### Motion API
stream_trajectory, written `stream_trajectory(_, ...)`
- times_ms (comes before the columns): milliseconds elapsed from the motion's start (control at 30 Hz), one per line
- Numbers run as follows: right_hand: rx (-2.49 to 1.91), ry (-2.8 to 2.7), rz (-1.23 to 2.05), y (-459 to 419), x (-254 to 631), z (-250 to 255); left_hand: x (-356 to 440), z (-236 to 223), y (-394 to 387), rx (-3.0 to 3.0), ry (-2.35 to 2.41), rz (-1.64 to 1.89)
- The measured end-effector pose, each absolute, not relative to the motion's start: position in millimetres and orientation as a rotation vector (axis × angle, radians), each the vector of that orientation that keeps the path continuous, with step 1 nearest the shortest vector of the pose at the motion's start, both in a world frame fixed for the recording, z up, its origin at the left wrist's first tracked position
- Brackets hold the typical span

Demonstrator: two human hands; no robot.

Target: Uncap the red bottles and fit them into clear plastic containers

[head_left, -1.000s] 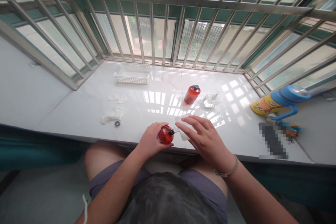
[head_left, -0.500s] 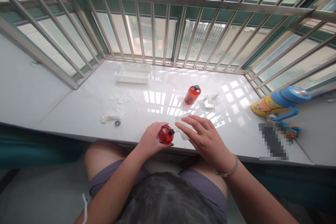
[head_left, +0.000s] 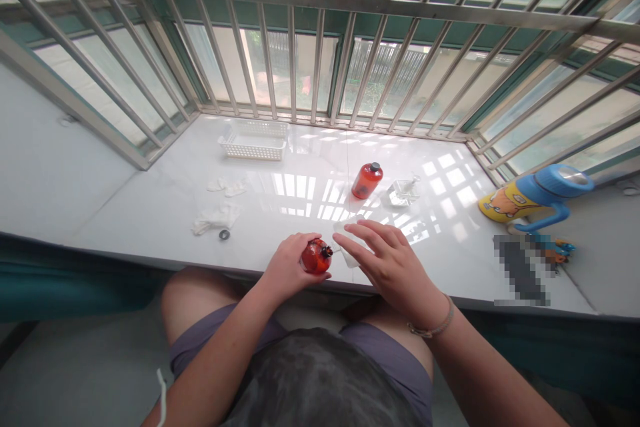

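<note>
My left hand (head_left: 287,267) is shut around a small round amber bottle (head_left: 316,256) with a black cap, which hides most of the bottle's lower part. My right hand (head_left: 393,267) lies open beside it, fingers spread above a small whitish translucent piece (head_left: 350,255) that they partly cover. On the white ledge (head_left: 300,227) farther ahead stands a larger amber bottle (head_left: 367,180) with a dark cap. To its right is a small clear glass dish (head_left: 403,193).
A white plastic basket (head_left: 253,141) stands by the window bars (head_left: 290,60). White cloth scraps (head_left: 215,218) and a small dark washer (head_left: 225,234) lie left of my hands. A blue-and-yellow water bottle (head_left: 535,193) and a pixelated object (head_left: 520,270) sit at the right.
</note>
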State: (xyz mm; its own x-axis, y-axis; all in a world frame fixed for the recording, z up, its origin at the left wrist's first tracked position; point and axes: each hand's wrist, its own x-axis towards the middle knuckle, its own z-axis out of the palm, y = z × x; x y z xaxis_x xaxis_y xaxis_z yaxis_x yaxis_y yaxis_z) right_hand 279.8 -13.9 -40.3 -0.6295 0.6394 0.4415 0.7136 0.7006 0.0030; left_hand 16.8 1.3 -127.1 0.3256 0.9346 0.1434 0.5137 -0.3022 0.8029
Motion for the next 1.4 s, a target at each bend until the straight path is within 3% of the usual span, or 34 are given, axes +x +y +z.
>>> stream_trajectory(1400, -0.988, -2.569, -0.350, -11.8, 279.7, -27.1, 16.0, -124.8, 2.4, 1.928, 1.263, 0.845)
